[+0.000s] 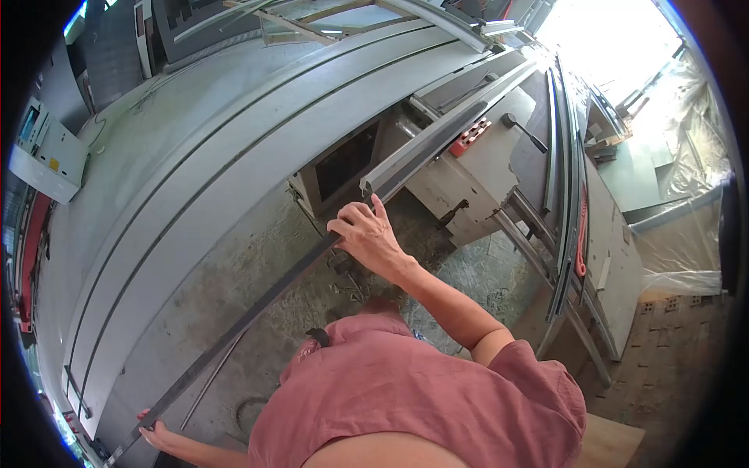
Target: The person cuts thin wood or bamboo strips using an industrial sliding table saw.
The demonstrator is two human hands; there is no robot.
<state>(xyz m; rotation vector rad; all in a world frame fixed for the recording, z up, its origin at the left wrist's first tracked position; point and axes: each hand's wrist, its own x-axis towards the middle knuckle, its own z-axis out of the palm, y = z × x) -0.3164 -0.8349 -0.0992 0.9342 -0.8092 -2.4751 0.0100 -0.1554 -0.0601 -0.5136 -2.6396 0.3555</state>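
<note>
A long, narrow dark metal bar (242,328) slants across the view from lower left to upper right. At its lower left end my left hand (153,430) is closed around it. My right hand (365,235) grips the bar farther up, thumb raised, close to the end of a light metal channel (449,125). Beyond my right hand the bar seems to continue alongside that channel; where one stops and the other starts is hard to tell. Under the channel, a red block with holes (470,137) rests on a grey machine surface (495,156).
Long grey slotted panels (226,160) curve along the left. More metal profiles (555,140) and a red-handled tool (581,242) lie to the right. A thin rod (212,382) is near the floor. Clear plastic sheeting (694,132) hangs at far right.
</note>
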